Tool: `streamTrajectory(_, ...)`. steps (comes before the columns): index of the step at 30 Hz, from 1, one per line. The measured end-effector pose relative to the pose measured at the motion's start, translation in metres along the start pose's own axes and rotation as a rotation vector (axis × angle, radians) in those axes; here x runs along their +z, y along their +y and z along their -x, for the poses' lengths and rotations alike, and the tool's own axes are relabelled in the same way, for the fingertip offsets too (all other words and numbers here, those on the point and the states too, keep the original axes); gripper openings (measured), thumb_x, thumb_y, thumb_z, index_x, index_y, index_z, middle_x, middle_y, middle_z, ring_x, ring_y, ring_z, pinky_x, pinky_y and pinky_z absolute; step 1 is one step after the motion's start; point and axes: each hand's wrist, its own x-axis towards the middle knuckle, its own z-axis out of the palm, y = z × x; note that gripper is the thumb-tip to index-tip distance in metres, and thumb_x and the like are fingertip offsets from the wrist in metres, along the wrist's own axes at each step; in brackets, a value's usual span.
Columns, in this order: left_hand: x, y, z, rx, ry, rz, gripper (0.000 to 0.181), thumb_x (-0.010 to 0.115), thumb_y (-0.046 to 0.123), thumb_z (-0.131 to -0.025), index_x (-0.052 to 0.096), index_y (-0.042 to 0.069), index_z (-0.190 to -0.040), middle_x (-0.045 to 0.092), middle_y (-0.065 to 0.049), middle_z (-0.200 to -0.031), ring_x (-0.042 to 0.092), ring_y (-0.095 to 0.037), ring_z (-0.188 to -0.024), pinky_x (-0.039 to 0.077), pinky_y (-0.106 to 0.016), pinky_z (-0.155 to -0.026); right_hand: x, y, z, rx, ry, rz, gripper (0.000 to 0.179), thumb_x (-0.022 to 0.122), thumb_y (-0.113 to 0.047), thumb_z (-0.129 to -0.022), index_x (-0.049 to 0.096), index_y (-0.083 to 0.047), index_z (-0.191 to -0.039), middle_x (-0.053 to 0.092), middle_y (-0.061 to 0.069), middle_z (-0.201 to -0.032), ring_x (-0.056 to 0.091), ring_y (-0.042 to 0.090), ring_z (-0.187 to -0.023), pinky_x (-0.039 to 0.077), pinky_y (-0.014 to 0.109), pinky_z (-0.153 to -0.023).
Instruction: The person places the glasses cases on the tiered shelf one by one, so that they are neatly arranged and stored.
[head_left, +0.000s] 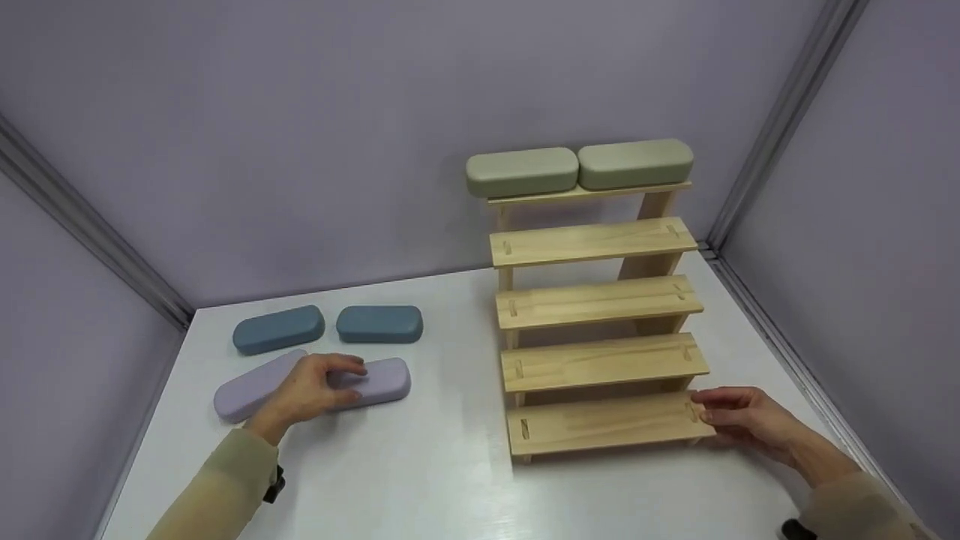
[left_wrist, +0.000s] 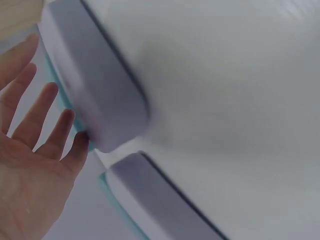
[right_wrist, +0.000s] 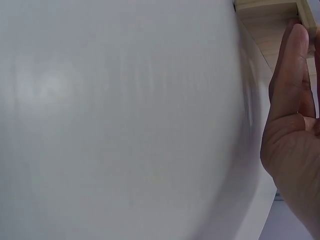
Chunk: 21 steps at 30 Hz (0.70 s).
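Observation:
My left hand (head_left: pixel 311 386) is over the right-hand lavender case (head_left: pixel 386 379), thumb and fingers apart. In the left wrist view the fingers are spread beside that rounded case (left_wrist: pixel 100 75); whether they touch it I cannot tell. A second lavender case (head_left: pixel 251 390) lies to the left, partly behind the hand. My right hand (head_left: pixel 754 424) pinches the right end of the lowest step of a five-step wooden display stand (head_left: pixel 611 424). In the right wrist view the thumb (right_wrist: pixel 295 55) lies along the stand's corner; the other fingers are mostly hidden.
Two blue cases (head_left: pixel 279 330) lie behind the lavender ones on the white table (head_left: pixel 435 465). Two green cases (head_left: pixel 636 165) stand end to end on the stand's top step. Pale walls (head_left: pixel 337 150) with metal corner rails enclose the back and sides.

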Motion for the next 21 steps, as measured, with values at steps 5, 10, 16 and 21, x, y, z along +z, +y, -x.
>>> streamTrajectory(5, 0.009, -0.014, 0.008, -0.043, 0.039, -0.011, 0.039, 0.093, 0.008, -0.087, 0.086, 0.015, -0.124, 0.069, -0.019, -0.158, 0.054, -0.050, -0.157, 0.031, -0.072, -0.135, 0.001, -0.002, 0.002, 0.004, -0.020, -0.001, 0.043, 0.060, 0.000, -0.112, 0.085, -0.032, -0.128, 0.082, -0.022, -0.129, 0.080, 0.003, -0.106, 0.068, 0.027, -0.091)
streamTrajectory(10, 0.015, -0.020, 0.015, -0.068, 0.071, -0.020, 0.047, 0.093, 0.008, -0.087, 0.084, 0.016, -0.132, 0.067, -0.017, -0.161, 0.053, -0.050, -0.158, 0.031, -0.073, -0.135, 0.003, -0.004, 0.001, 0.015, -0.025, -0.009, 0.042, 0.061, -0.002, -0.112, 0.085, -0.032, -0.127, 0.082, -0.021, -0.128, 0.080, 0.004, -0.107, 0.069, 0.030, -0.092)
streamTrajectory(16, 0.022, -0.020, 0.017, -0.092, 0.109, -0.055, 0.051, 0.092, 0.008, -0.088, 0.082, 0.016, -0.137, 0.066, -0.014, -0.163, 0.053, -0.048, -0.159, 0.033, -0.072, -0.135, 0.002, -0.002, 0.001, 0.013, -0.035, -0.033, 0.043, 0.060, 0.000, -0.112, 0.086, -0.030, -0.127, 0.082, -0.019, -0.128, 0.081, 0.007, -0.109, 0.069, 0.031, -0.093)
streamTrajectory(21, 0.026, -0.021, 0.017, -0.109, 0.142, -0.080, 0.049, 0.094, 0.012, -0.087, 0.083, 0.017, -0.135, 0.068, -0.013, -0.161, 0.057, -0.046, -0.157, 0.034, -0.071, -0.134, 0.003, -0.001, -0.001, 0.014, -0.045, -0.042, 0.044, 0.059, 0.001, -0.112, 0.086, -0.030, -0.127, 0.083, -0.019, -0.128, 0.082, 0.007, -0.110, 0.069, 0.030, -0.093)
